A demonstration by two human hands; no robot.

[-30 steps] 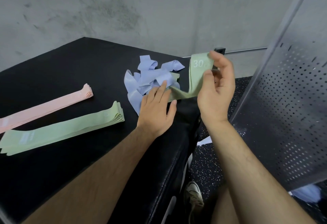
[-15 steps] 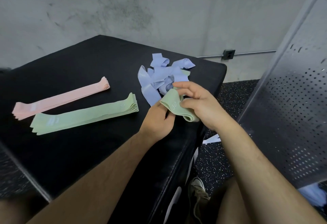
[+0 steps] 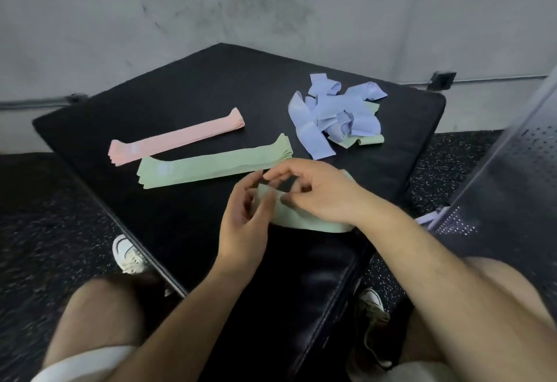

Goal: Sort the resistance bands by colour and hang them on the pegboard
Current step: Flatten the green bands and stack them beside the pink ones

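Both hands hold one loose green band (image 3: 304, 219) just above the black padded bench (image 3: 187, 104). My left hand (image 3: 244, 219) pinches its left end, and my right hand (image 3: 316, 191) grips it from above, covering its middle. A flat stack of green bands (image 3: 211, 164) lies just beyond my hands, with a flat stack of pink bands (image 3: 177, 140) behind it. A tangled heap of blue bands (image 3: 331, 113) sits at the bench's far right, with green pieces (image 3: 370, 140) showing under it. The grey perforated pegboard (image 3: 512, 200) stands at the right edge.
A concrete wall rises behind the bench. Speckled black rubber floor (image 3: 45, 231) surrounds it. My knees and white shoes (image 3: 128, 253) straddle the bench's near end. Something pale blue (image 3: 428, 218) pokes out at the pegboard's lower left edge.
The green band has come away from the blue heap and moved toward me. My hands have shifted left and nearer, close to the green stack. The camera has tilted down.
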